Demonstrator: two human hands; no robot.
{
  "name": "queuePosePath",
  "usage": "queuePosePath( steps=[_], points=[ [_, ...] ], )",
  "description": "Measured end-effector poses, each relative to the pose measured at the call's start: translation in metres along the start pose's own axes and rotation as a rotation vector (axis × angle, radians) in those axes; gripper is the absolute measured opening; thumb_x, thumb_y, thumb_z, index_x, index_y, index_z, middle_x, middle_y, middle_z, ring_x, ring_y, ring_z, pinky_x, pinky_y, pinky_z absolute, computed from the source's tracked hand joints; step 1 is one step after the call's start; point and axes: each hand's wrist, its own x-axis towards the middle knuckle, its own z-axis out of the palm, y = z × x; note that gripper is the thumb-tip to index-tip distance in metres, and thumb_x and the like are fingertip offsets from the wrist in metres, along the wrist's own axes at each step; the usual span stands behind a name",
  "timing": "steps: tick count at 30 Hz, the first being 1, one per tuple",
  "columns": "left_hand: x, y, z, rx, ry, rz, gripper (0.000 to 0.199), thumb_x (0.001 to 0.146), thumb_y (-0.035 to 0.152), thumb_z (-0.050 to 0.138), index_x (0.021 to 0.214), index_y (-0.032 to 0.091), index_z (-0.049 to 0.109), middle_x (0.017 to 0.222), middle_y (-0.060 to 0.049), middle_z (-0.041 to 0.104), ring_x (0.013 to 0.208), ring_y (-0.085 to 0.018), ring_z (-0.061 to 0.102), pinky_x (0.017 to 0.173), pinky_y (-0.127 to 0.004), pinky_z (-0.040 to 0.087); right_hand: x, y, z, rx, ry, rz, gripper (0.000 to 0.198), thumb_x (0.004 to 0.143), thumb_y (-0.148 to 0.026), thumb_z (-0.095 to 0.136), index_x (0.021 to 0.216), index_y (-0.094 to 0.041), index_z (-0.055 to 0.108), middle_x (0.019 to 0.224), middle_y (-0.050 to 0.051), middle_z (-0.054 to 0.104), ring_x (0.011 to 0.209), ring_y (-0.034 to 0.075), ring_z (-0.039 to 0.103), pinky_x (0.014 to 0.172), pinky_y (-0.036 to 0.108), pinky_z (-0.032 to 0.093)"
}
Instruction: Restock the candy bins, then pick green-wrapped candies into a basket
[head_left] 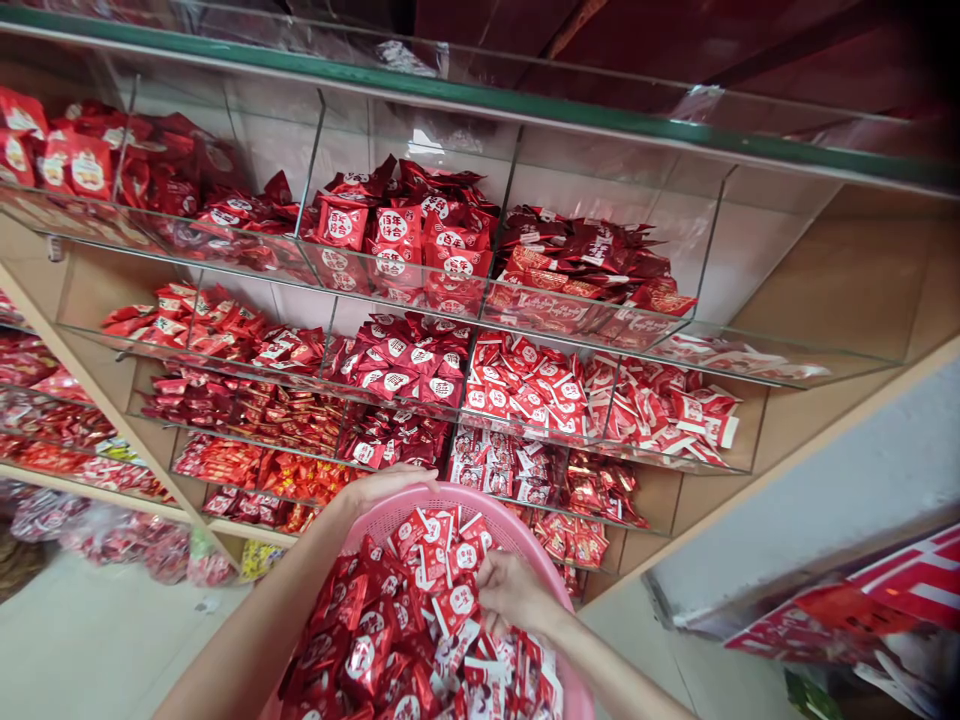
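Note:
A pink plastic basket (546, 556) full of small red and white candy packets stands in front of me, below the shelves. My left hand (391, 485) is closed over its far rim, the fingertips hidden behind the edge. Inside the basket, on the right, my right hand (516, 596) has its fingers curled round the edge of a red and white candy packet (459, 603). Darker red packets (364, 655) fill the left part of the basket. White and red ones (484, 672) lie nearer to me, under my right wrist.
Glass-fronted shelves (570, 435) rise ahead, their compartments holding piles of red packets (397, 235). A thick glass edge (480, 90) crosses the top. Bagged goods (131, 545) sit on the floor at left. Red printed material (847, 620) leans at right by the wall.

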Motion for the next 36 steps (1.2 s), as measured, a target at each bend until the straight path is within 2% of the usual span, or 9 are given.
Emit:
queuePosePath(
  steps=[6, 12, 16, 21, 25, 29, 32, 36],
  points=[
    [-0.003, 0.007, 0.002, 0.064, 0.015, 0.014, 0.042, 0.079, 0.056, 0.048, 0.09, 0.021, 0.07, 0.108, -0.003, 0.058, 0.104, -0.02, 0.05, 0.095, -0.027, 0.034, 0.0, 0.003, 0.0, -0.051, -0.022, 0.048, 0.006, 0.066, -0.015, 0.061, 0.066, -0.014, 0.056, 0.038, -0.004, 0.055, 0.038, 0.011, 0.058, 0.032, 0.014, 0.041],
    [-0.002, 0.001, -0.001, 0.043, 0.017, 0.025, 0.043, 0.079, 0.056, 0.048, 0.091, 0.021, 0.07, 0.108, -0.004, 0.059, 0.099, -0.02, 0.052, 0.092, -0.028, 0.036, -0.006, 0.0, -0.002, 0.048, 0.014, 0.043, 0.013, 0.061, -0.017, 0.069, 0.068, -0.011, 0.06, 0.047, -0.002, 0.059, 0.052, 0.014, 0.066, 0.046, 0.018, 0.051],
    [-0.003, -0.003, -0.003, 0.045, 0.017, -0.004, 0.047, 0.078, 0.058, 0.047, 0.096, 0.021, 0.068, 0.113, -0.004, 0.057, 0.095, -0.02, 0.054, 0.086, -0.028, 0.04, -0.011, -0.002, 0.0, 0.078, 0.086, -0.019, 0.019, 0.06, -0.025, 0.071, 0.069, -0.012, 0.059, 0.048, -0.003, 0.057, 0.051, 0.014, 0.065, 0.044, 0.019, 0.047],
    [-0.001, -0.004, -0.003, 0.041, -0.009, 0.019, 0.045, 0.079, 0.056, 0.047, 0.097, 0.02, 0.068, 0.105, -0.004, 0.061, 0.094, -0.02, 0.054, 0.087, -0.027, 0.04, -0.006, 0.003, 0.002, 0.094, 0.112, -0.068, 0.027, 0.054, -0.03, 0.075, 0.064, -0.014, 0.056, 0.047, -0.006, 0.052, 0.049, 0.013, 0.061, 0.046, 0.021, 0.046],
    [-0.002, 0.0, -0.001, 0.082, 0.0, 0.036, 0.044, 0.08, 0.055, 0.046, 0.094, 0.021, 0.069, 0.107, -0.003, 0.061, 0.095, -0.018, 0.054, 0.089, -0.026, 0.038, -0.002, 0.005, 0.008, 0.118, 0.138, -0.095, 0.021, 0.056, -0.026, 0.071, 0.062, -0.014, 0.055, 0.048, -0.007, 0.049, 0.045, 0.01, 0.057, 0.043, 0.02, 0.041],
    [-0.005, 0.007, 0.002, 0.087, 0.01, 0.044, 0.045, 0.081, 0.056, 0.046, 0.092, 0.019, 0.069, 0.103, -0.003, 0.061, 0.096, -0.019, 0.054, 0.089, -0.026, 0.038, -0.003, -0.003, 0.015, 0.006, 0.196, -0.057, 0.009, 0.059, -0.012, 0.061, 0.058, -0.016, 0.052, 0.045, -0.008, 0.046, 0.041, 0.009, 0.053, 0.039, 0.019, 0.036],
    [-0.005, 0.009, 0.003, 0.057, 0.012, 0.031, 0.046, 0.08, 0.056, 0.047, 0.093, 0.018, 0.069, 0.104, -0.004, 0.061, 0.096, -0.021, 0.054, 0.089, -0.026, 0.038, -0.004, -0.007, 0.019, -0.147, 0.148, -0.036, 0.011, 0.059, -0.007, 0.055, 0.058, -0.017, 0.052, 0.042, -0.007, 0.047, 0.04, 0.012, 0.055, 0.037, 0.019, 0.033],
    [-0.003, 0.006, 0.0, 0.048, -0.012, 0.038, 0.043, 0.081, 0.055, 0.047, 0.092, 0.019, 0.069, 0.104, -0.003, 0.06, 0.097, -0.02, 0.054, 0.09, -0.026, 0.036, -0.004, -0.005, 0.022, -0.377, 0.151, -0.1, 0.013, 0.061, -0.006, 0.053, 0.057, -0.018, 0.054, 0.039, -0.006, 0.048, 0.042, 0.013, 0.056, 0.043, 0.021, 0.036]
  ],
)
